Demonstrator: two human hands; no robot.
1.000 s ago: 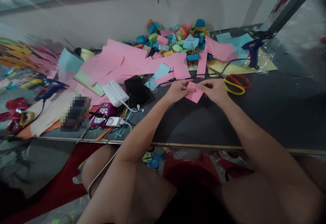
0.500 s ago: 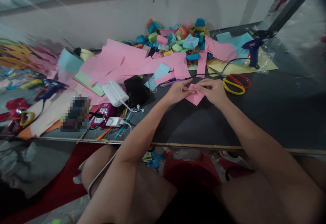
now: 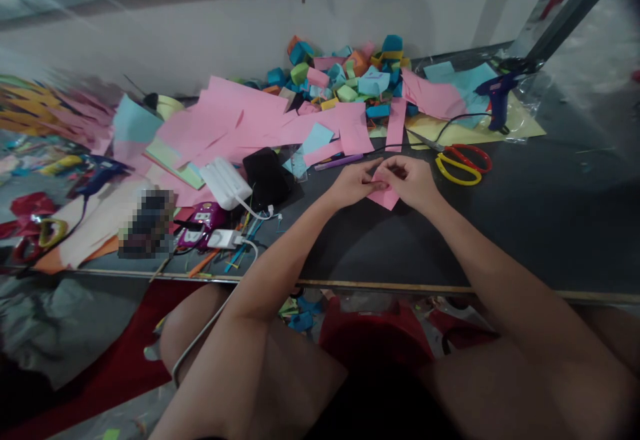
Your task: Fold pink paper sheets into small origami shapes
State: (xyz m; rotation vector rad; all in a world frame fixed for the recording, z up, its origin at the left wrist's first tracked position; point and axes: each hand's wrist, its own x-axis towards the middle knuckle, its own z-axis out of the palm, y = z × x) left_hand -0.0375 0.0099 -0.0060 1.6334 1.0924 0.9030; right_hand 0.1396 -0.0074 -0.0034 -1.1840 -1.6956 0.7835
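Observation:
Between my two hands is a small piece of pink paper (image 3: pixel 387 199), held above the dark tabletop with one corner pointing toward me. My left hand (image 3: pixel 353 185) pinches its left side with thumb and fingers. From the right, my right hand (image 3: pixel 411 179) grips the upper part, fingers bent over it, so that part of the paper is hidden. Just right of my right hand lie scissors (image 3: pixel 460 165) with one yellow and one red handle. A purple pen-like stick (image 3: pixel 339 163) rests behind my left hand.
Pink paper sheets (image 3: pixel 225 120) spread along the back left. Behind them is a heap of small folded paper pieces (image 3: pixel 345 80). A blue glue gun (image 3: pixel 499 101) stands at the back right, its cord crossing behind my hands. A white power strip (image 3: pixel 226 183) and black pouch (image 3: pixel 269 177) lie left.
My right hand's fingers have moved left and down over the pink paper, covering more of its top. The paper has turned slightly, and its lower corner has shifted a little right.

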